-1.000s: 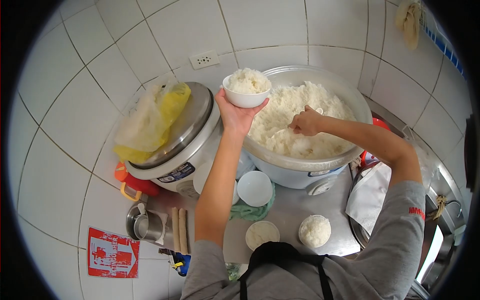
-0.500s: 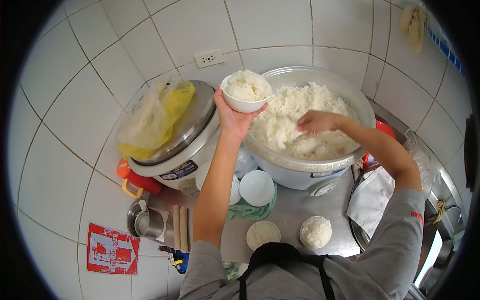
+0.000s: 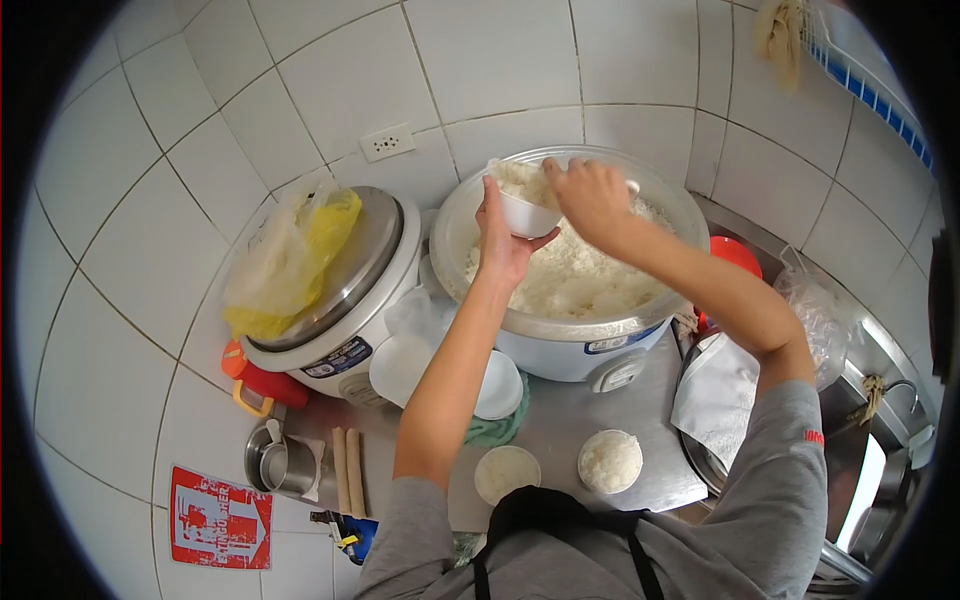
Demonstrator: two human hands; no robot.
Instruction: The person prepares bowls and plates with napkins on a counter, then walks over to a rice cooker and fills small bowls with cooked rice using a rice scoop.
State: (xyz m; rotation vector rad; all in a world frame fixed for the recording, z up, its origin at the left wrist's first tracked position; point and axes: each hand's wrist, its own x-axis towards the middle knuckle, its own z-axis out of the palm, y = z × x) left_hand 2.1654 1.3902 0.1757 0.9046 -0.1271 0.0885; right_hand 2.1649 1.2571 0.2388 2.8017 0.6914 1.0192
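Note:
My left hand (image 3: pixel 508 248) holds a white bowl (image 3: pixel 532 217) from below, above the left part of a large rice cooker pot (image 3: pixel 455 262). Rice (image 3: pixel 520 182) is heaped in the bowl, which leans a little. Close against the bowl's right rim, my right hand (image 3: pixel 592 205) is closed around what looks like a white rice paddle (image 3: pixel 633 187); only a rounded white end shows past the hand, and the rest is hidden. Loose cooked rice (image 3: pixel 575 275) fills much of the pot below both hands.
A second, lidded cooker (image 3: pixel 385 290) stands left with a yellow plastic bag (image 3: pixel 325 250) on top. White bowls (image 3: pixel 500 385) sit by a green cloth (image 3: pixel 492 430). Two rice-filled bowls, one left (image 3: pixel 507 475) and one right (image 3: pixel 610 461), stand near my body. A sink (image 3: pixel 850 450) is at right.
My right hand has risen from the rice in the pot to the bowl's rim. The bowl has tilted, and the whole view has shifted slightly.

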